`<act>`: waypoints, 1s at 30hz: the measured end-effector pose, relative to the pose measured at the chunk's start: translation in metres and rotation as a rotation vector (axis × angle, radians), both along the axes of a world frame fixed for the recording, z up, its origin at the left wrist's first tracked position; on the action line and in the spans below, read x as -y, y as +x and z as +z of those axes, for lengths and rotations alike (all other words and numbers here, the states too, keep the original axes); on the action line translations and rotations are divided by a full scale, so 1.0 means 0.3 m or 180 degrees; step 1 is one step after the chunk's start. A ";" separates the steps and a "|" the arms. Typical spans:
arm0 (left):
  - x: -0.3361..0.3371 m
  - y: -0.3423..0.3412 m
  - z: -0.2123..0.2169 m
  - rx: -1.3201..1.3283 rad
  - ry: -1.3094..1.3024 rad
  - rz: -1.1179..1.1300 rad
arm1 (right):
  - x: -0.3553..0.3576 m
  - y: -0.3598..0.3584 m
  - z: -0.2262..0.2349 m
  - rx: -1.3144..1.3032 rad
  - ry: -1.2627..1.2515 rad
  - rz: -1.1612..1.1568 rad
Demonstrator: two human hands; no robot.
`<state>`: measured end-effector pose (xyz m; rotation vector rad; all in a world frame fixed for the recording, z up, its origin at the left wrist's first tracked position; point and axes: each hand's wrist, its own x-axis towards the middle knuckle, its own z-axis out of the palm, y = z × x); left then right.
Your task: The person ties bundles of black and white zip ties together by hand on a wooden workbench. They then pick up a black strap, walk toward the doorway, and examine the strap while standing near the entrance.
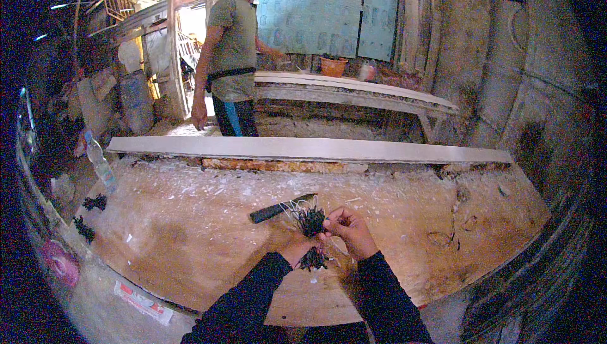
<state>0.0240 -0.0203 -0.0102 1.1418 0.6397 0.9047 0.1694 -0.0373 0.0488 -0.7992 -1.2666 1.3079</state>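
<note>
Hands worked a dark bundle over the wooden table (190, 243).
The left hand (296, 248) clenched one dark tuft (314, 259); beside it the right hand (351, 233) pinched a dark fibre bundle (310, 220), near a dark-handled tool (278, 209).

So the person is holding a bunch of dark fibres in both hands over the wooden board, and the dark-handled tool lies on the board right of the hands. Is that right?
Not quite. The head view shows the dark-handled tool lying left of the hands, not right. The rest holds: left hand and right hand hold the bunch of dark fibres over the wooden board.
</note>
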 end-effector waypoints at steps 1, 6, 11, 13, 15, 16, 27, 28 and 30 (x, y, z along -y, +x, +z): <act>0.009 -0.009 0.009 -0.0096 -0.0001 0.0150 | 0.001 0.001 0.002 0.0059 0.0025 -0.0102; 0.039 -0.018 0.085 -0.0733 0.0185 -0.0120 | 0.007 0.009 0.010 0.0130 -0.0024 -0.0028; 0.052 -0.017 0.143 -0.0237 -0.0361 -0.0007 | -0.019 0.043 0.006 0.0322 0.0120 -0.0300; 0.054 -0.030 0.151 -0.0106 -0.0319 0.0577 | -0.035 0.089 -0.003 0.1101 0.0355 -0.0866; 0.048 -0.042 0.155 0.0021 -0.0163 0.0981 | -0.051 0.155 -0.015 0.2774 0.1019 -0.1720; 0.035 -0.050 0.160 0.0080 -0.0026 0.1093 | -0.058 0.188 -0.025 0.3703 0.0686 -0.1835; -0.066 -0.112 0.086 0.1852 -0.0572 0.0866 | -0.090 0.284 -0.113 0.5078 -0.0083 -0.0384; -0.069 -0.113 0.080 0.1849 -0.0536 0.0795 | -0.085 0.288 -0.110 0.5045 -0.0139 -0.0451; -0.067 -0.109 0.072 0.1905 -0.0545 0.0721 | -0.078 0.287 -0.103 0.5062 -0.0149 -0.0477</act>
